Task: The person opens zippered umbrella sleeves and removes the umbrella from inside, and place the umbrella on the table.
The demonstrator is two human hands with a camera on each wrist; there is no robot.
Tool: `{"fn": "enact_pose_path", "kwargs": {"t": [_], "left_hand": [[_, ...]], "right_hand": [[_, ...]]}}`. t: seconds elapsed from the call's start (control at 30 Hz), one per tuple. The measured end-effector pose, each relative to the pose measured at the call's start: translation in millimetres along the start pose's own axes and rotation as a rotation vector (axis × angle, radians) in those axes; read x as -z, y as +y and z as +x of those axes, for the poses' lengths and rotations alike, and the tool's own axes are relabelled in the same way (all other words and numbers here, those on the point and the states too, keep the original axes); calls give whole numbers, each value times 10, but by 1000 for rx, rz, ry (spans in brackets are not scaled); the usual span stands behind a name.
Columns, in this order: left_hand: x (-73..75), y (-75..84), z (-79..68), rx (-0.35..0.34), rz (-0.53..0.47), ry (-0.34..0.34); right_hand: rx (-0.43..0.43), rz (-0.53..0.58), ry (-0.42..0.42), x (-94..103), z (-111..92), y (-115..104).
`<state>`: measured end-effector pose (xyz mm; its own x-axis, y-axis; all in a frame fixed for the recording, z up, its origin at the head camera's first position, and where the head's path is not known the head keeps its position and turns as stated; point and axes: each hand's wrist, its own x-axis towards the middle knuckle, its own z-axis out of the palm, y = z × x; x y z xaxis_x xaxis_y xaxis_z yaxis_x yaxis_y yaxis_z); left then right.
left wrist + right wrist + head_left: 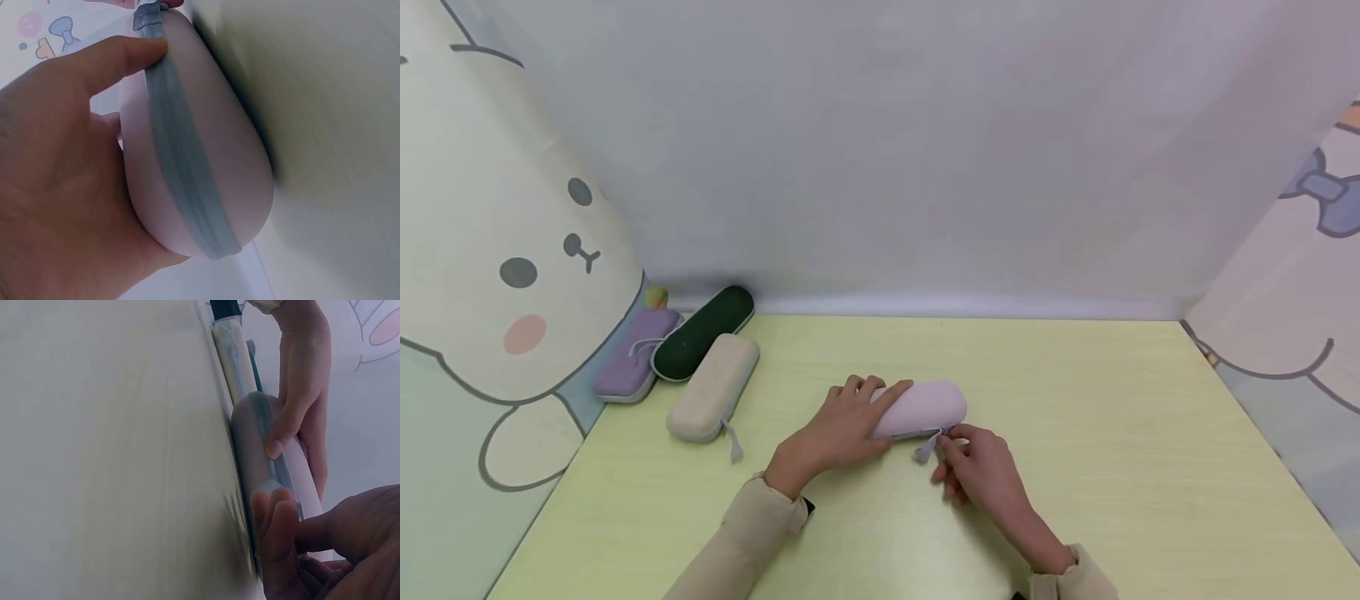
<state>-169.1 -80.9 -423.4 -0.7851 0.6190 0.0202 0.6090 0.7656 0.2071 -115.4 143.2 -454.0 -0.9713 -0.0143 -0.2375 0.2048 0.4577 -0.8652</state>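
Note:
A pink zippered glasses case (928, 402) lies on the table, its grey zipper (181, 150) facing the front edge. My left hand (848, 421) grips its left part, the fingers over the top and the thumb pressed along the zipper. At the right end of that side, my right hand (988, 471) pinches the zipper pull between thumb and forefinger. A grey tassel (926, 450) hangs beside those fingertips. In the right wrist view, curled fingers (280, 537) partly cover the pull. The zipper looks closed along the stretch seen in the left wrist view.
To the left on the table (1112, 467) lie a beige case (715, 387) with a grey tassel, a dark green case (703, 333) and a purple case (636, 354), close together. A pale curtain (925, 167) stands behind, with printed cloth on both sides.

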Motion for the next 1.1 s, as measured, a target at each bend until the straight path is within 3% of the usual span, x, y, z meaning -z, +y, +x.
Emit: {"fn": "enact_pose_path", "kwargs": {"t": [0.3,0.57,0.7,0.9,1.1], "left_hand": [[-3,-5,4,2,6,5],[7,-5,8,0,-4,-9],[12,1,8,0,-4,-8],[13,15,0,7,-17,1],[20,11,-6,1,-9,13]], "right_hand": [[-123,295,-105,27,3,-47],[-119,303,-162,64,26,-20],[-84,185,-107,88,29,-16],[-13,-110,25,121,5,-48],[133,-442,166,117,-48,-91]]}}
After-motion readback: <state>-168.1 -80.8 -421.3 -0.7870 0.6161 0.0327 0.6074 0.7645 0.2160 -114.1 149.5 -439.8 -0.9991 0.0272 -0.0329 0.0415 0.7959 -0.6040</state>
